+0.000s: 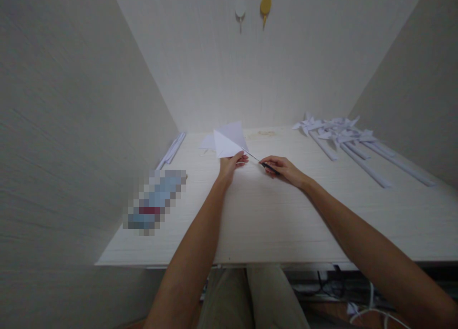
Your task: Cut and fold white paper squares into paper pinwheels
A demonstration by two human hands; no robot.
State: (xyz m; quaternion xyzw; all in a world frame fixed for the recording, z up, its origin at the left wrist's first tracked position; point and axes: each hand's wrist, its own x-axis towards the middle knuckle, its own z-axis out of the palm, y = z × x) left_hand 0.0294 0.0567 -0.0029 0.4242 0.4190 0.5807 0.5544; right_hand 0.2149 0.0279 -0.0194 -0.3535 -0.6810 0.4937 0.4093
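Observation:
My left hand [232, 166] pinches the near edge of a white paper sheet [229, 140], folded or creased along a diagonal and held just above the table. My right hand [286, 170] is closed round the dark handle of what look like scissors [270, 168]. Their thin metal blade slants up to the left, with its tip at the sheet's right edge beside my left fingers. Whether the blades are apart cannot be made out. More white paper lies partly hidden behind the sheet.
Several white paper pinwheels [339, 128] with rolled-paper sticks [365, 166] lie at the table's right. Rolled paper sticks [175, 149] rest along the left wall. Nearer me is a pixelated object [157, 200]. White and yellow hooks [265, 5] hang on the back wall.

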